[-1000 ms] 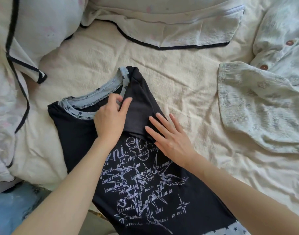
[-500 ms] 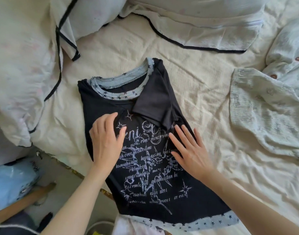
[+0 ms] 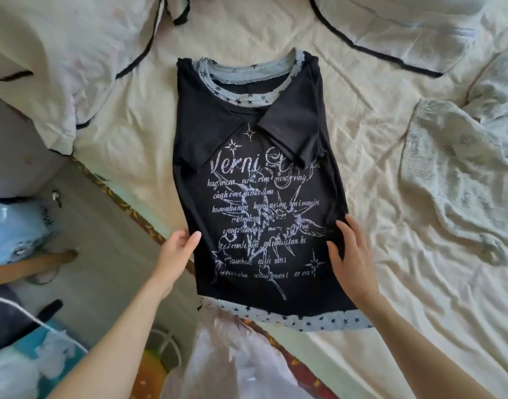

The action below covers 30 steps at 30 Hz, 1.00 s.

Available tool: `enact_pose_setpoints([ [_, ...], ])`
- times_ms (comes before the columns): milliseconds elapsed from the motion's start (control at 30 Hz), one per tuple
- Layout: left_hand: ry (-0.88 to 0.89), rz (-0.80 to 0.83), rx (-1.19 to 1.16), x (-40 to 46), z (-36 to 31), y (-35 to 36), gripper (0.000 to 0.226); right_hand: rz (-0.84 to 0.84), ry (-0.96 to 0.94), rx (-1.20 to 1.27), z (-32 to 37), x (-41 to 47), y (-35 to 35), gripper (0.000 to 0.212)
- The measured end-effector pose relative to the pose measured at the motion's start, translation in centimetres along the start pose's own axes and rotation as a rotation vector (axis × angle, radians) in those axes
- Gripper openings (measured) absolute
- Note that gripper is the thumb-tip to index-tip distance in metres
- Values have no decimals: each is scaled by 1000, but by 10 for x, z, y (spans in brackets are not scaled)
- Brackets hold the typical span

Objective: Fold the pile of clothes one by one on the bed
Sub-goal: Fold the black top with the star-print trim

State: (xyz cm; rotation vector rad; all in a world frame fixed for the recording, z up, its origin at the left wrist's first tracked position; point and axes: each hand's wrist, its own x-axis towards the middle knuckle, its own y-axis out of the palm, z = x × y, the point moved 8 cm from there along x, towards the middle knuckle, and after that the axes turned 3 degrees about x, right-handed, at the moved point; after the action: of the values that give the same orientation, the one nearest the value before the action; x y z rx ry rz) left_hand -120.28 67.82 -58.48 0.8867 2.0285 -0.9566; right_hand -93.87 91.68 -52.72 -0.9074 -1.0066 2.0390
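Pillowcases with black piping [image 3: 60,67] are seen bunched at ten o'clock, spilling over the mattress edge. Below them, at eight o'clock, a pale blue bag [image 3: 14,226] is glimpsed on the floor beside the bed.

Moving in, the left hand [image 3: 175,254] is found at the dark T-shirt's left edge, at about seven o'clock. The thumb is laid on top of the fabric and the fingers are tucked out of sight under the edge, so the edge appears to be pinched; how firmly cannot be told.

Dead centre, the dark T-shirt [image 3: 261,211] is spread flat on the cream bedsheet [image 3: 362,156], print side up, neckline at twelve o'clock and star-trimmed hem at six. Both sleeves are folded inward across the chest, the right one overlapping the lettering. A translucent plastic bag [image 3: 241,361] is caught just below the hem at six o'clock.

On to the right hand [image 3: 353,254], at five o'clock: it is held flat on the shirt's right edge, fingers straight and slightly spread, nothing gripped, only pressed.

Out at three o'clock, a pale patterned garment [image 3: 448,180] is left crumpled on the sheet, well apart from the shirt.
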Motion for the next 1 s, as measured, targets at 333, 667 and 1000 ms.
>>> enact_pose_setpoints([
  [333, 7, -45, 33, -68, 53, 13, 18, 74, 481, 236, -59, -46, -6, 20],
  [667, 94, -131, -16, -125, 74, -11, 23, 125, 577, 366, -74, -109, -31, 21],
  [1000, 298, -327, -180, -124, -28, -53, 11, -45, 500, 859, -32, -41, -91, 8],
])
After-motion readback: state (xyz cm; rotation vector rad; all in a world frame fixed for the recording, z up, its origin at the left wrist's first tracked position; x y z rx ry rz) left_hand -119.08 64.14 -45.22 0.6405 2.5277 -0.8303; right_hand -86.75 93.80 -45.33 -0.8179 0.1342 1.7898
